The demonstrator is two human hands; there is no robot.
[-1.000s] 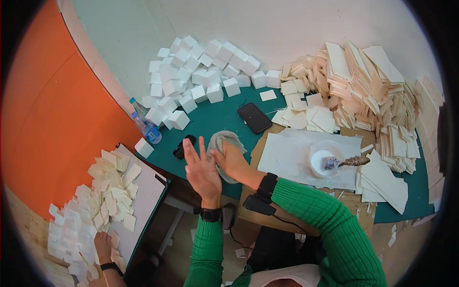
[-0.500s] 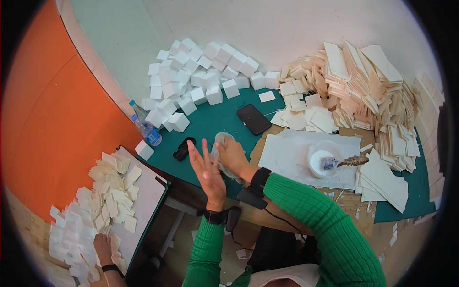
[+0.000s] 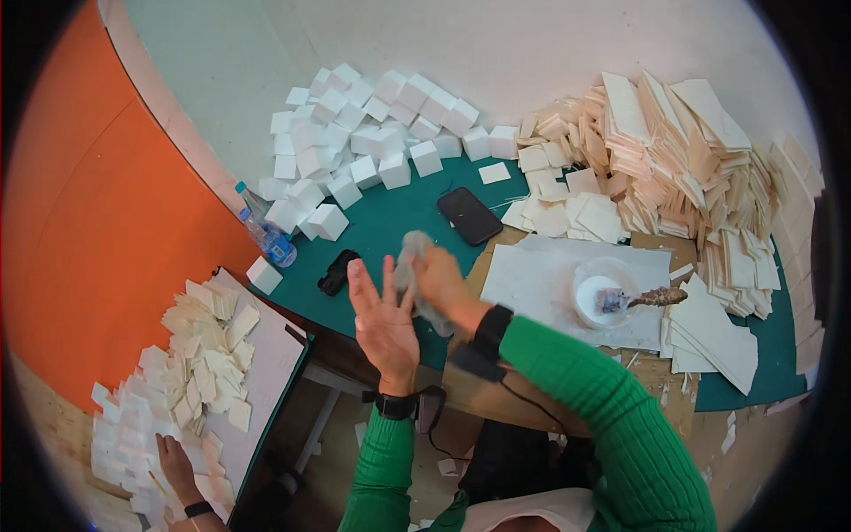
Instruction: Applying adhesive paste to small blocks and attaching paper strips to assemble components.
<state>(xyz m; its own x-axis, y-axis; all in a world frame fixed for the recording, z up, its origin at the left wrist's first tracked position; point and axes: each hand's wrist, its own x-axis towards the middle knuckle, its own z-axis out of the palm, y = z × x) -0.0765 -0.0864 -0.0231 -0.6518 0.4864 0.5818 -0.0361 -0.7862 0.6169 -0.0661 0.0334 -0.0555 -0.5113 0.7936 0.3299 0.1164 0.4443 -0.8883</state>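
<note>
My left hand [image 3: 387, 337] is held up over the near edge of the green table, palm showing and fingers spread. Beside its fingers, my right hand [image 3: 443, 284] grips a crumpled grey cloth [image 3: 434, 319]. The cloth lies against the little-finger side of my left hand, and part of it hangs below my right hand. My right hand is slightly blurred. A dark phone [image 3: 470, 216] lies just beyond the cloth. Left of my left fingers is a small black object [image 3: 339, 271] whose kind I cannot make out.
White blocks [image 3: 381, 142] are heaped at the back, cream sheets [image 3: 651, 160] at the back right. A white tub [image 3: 581, 306] with a brush [image 3: 656, 297] stands on white paper [image 3: 523, 266]. Bottles [image 3: 270, 244] stand left. Another person's hand [image 3: 180, 470] is over the side table's pieces.
My right hand has shifted slightly right with the cloth, while my left stays raised with its fingers spread. The other person's hand has moved left toward the white blocks on the side table.
</note>
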